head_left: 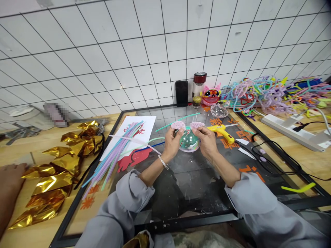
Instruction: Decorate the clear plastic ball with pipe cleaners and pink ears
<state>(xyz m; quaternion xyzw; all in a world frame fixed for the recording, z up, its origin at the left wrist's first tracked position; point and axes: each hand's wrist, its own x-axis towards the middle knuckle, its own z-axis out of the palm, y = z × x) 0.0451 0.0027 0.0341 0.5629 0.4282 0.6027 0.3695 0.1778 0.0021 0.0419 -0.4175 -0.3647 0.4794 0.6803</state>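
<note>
My left hand (173, 140) pinches a pale purple rounded piece (178, 125), which looks fuzzy like coiled pipe cleaner. A matching purple piece (197, 125) is gripped between the thumb and fingers of my right hand (207, 139). Both are held up side by side with a small gap between them. Just behind and below, between my hands, a clear dome (190, 142) with green and coloured bits inside rests on the dark glass panel (191, 186). Its lower rim is light purple. To the right of my right hand lies a yellow glue gun (222, 132).
Pipe cleaners (117, 151) lie over white paper (148, 121) and a red cutout (138, 159) at left. Gold foil (59, 168) and another person's hand (11, 182) are farther left. A bottle (198, 90), black phone-like object (181, 93), tangled pipe cleaners (269, 93) and power strip (292, 132) stand behind.
</note>
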